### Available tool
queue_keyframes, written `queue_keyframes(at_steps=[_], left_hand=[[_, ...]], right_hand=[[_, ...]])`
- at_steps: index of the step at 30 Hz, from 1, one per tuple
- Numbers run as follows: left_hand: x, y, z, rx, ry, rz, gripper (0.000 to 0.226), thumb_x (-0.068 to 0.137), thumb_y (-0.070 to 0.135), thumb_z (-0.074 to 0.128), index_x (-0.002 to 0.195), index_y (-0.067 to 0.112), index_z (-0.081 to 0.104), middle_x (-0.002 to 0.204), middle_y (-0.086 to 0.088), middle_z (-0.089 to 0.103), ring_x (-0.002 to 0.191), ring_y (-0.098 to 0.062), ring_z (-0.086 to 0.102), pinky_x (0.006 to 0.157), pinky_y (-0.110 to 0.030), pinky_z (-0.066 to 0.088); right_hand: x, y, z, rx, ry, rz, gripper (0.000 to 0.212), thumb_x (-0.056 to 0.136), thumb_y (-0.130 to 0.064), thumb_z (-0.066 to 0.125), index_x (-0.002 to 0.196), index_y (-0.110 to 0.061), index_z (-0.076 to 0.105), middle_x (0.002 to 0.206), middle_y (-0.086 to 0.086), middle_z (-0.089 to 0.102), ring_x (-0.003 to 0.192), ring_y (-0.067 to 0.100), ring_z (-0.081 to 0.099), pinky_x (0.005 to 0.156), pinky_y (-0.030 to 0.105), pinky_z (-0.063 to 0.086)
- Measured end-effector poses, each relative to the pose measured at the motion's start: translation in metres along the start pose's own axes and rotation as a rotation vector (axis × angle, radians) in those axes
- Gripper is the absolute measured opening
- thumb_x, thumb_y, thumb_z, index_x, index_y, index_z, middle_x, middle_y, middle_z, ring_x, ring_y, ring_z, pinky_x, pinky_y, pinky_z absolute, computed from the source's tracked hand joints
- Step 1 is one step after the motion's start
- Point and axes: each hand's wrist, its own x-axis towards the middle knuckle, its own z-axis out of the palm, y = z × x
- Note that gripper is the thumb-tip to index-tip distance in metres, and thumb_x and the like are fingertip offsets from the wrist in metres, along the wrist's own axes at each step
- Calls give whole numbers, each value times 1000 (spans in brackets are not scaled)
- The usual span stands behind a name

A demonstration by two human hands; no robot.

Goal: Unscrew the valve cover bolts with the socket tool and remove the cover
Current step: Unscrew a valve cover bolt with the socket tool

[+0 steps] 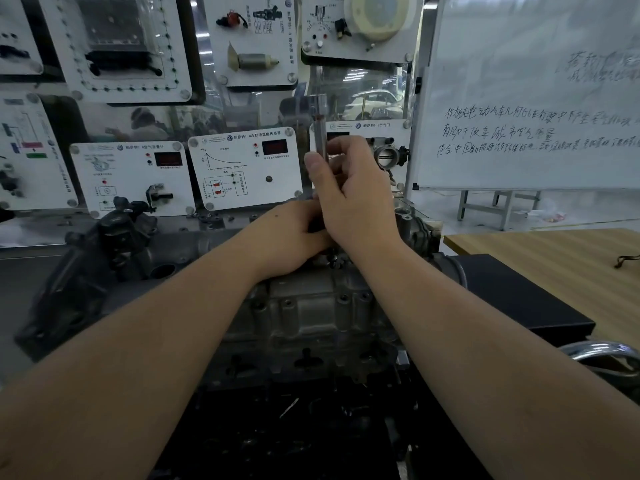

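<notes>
1. Right now both bare hands meet at the far top edge of the grey cast-metal valve cover (311, 306), which sits on the dark engine block at the middle of the view.
2. The right hand (349, 202) is clenched around the slim, shiny metal socket tool (320, 133); the thumb presses along the shaft and the fingers curl behind it.
3. The socket tool stands nearly upright, its knurled upper end rising above the right hand; its lower end is hidden between the two hands, so I cannot tell whether it sits on a bolt.
4. The left hand (291, 237) lies low on the cover just beside the right wrist, its fingers curled inward at the base of the tool; what they grip, if anything, is hidden, so I cannot tell its state.
5. Several bolt bosses and holes show along the near side of the cover, between the two forearms.
6. Behind the engine hang white training panels with red displays (246, 168).
7. To the right stands a whiteboard with handwritten characters (530, 98), and below it a light wood-grain table (554, 258) well apart from the hands.
</notes>
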Motion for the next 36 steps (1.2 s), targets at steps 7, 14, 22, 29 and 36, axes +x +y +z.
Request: queue_keyframes(at_steps=[7,14,22,29,36], left_hand=[[1,1,0,-21,-29,-35,15,101,33,53,98,26,66,90,2,70,78,-9,63,76,-32,51],[-1,3,-1,29,-1,-18,23,99,33,59,80,44,51,79,12,64,74,9,59,58,-8,40],[-1,3,-1,0,-36,-24,16,101,33,54,87,32,61,85,5,69,74,-6,61,73,-33,50],[-1,2,0,1,-10,0,14,98,35,61,85,40,56,82,6,69,75,-3,62,66,-25,47],[0,2,0,-9,-39,-13,11,101,34,56,91,37,61,90,5,71,80,-8,64,79,-33,53]], right_hand=[[1,2,1,-3,34,-18,25,107,-29,43,101,-14,63,75,-14,64,68,3,63,68,31,54],[1,3,0,13,3,-14,11,103,-34,56,109,-29,49,78,-11,72,73,0,68,66,22,54],[0,1,1,56,7,-2,25,106,-33,43,98,-18,61,79,-7,72,68,0,64,67,30,53],[0,1,1,25,7,-28,18,105,-32,53,111,-15,57,79,-7,72,69,6,67,67,30,55],[0,1,1,74,27,5,26,108,-30,44,105,-13,63,77,-7,70,65,1,63,65,26,53]])
